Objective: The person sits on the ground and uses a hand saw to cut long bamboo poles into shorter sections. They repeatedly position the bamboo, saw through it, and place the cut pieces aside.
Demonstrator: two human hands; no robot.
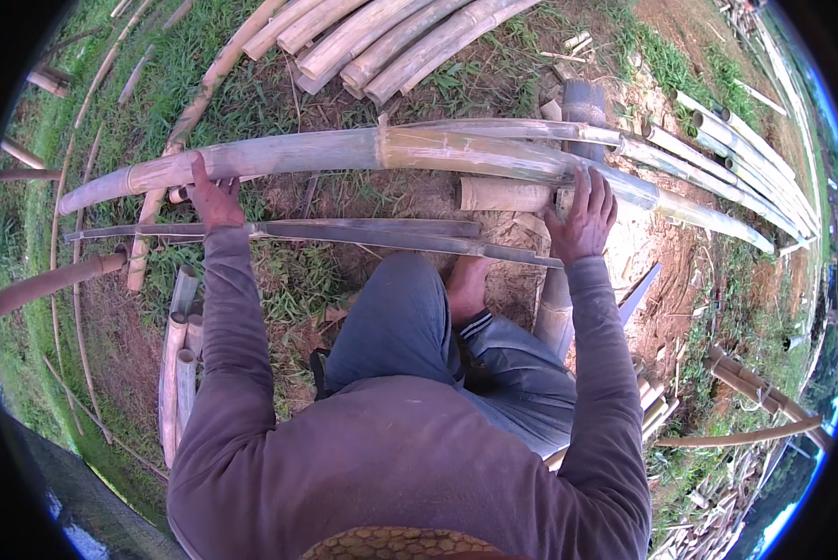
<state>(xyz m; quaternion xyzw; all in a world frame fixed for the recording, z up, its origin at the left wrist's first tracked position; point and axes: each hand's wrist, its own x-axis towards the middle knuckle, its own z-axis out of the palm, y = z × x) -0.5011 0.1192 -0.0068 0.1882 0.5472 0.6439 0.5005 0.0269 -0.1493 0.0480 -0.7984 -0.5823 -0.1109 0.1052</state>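
A long, thick bamboo pole [325, 152] lies crosswise in front of me, pale with whitish patches and raised joints. My left hand [215, 198] grips its left part from the near side, thumb up against the pole and fingers partly hidden beneath. On its right part rests my right hand [587, 215], fingers stretched over the near side and thumb apart. Just nearer to me runs a split bamboo length [372, 235], dark along its edge. Behind the pole, another narrow bamboo length [507, 128] reaches to the right. A short bamboo piece [505, 194] sits beneath the pole.
Cut bamboo poles [381, 42] are stacked at the far side, with more poles [736, 168] at right. Upright-looking short tubes [182, 355] stand by my left arm. A flat bluish blade [639, 293] is beside my right forearm. My bare foot [468, 287] rests on the dirt.
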